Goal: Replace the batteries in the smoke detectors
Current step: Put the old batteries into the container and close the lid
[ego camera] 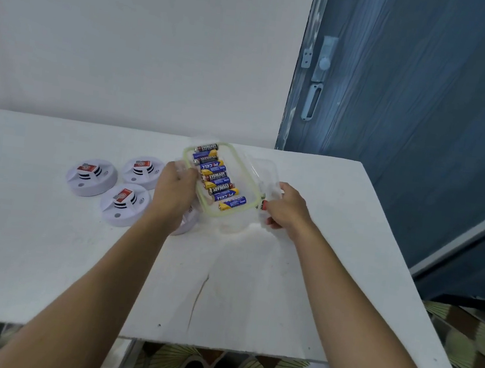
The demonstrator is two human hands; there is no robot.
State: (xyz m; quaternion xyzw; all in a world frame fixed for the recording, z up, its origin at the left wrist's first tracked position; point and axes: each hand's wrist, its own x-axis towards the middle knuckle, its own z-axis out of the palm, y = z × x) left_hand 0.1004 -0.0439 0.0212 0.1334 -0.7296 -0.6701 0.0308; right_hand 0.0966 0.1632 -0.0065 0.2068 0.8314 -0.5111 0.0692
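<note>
A clear plastic box (212, 214) with a green rim is held between the two hands, over the far middle of the white table (41, 266). The box is tipped a little, so its far end sits higher in the picture. Inside it is a row of batteries (219, 178), lying side by side, blue and yellow ones mixed with black ones. The left hand (173, 187) is on the left side of the box, with its fingers curled round the edge, so it is holding on. The right hand (285, 207) is on the right end of the box, and its fingers are bent round a clear plastic flap there, so it is holding on too. A small red bit shows by the right fingers, but I cannot tell what it is. The box is right between the two hands and touches both. To the left of the left hand are the round white smoke detectors, each with a red patch on top. One smoke detector (91, 177) is farthest left, a second smoke detector (143, 171) is just beside the left hand, and a third smoke detector (122, 204) is nearer the person. A fourth smoke detector (189, 220) peeks out from under the left wrist, just beside the box. Behind the table is a white wall (131, 32), and a blue door (412, 113) stands at the right.
</note>
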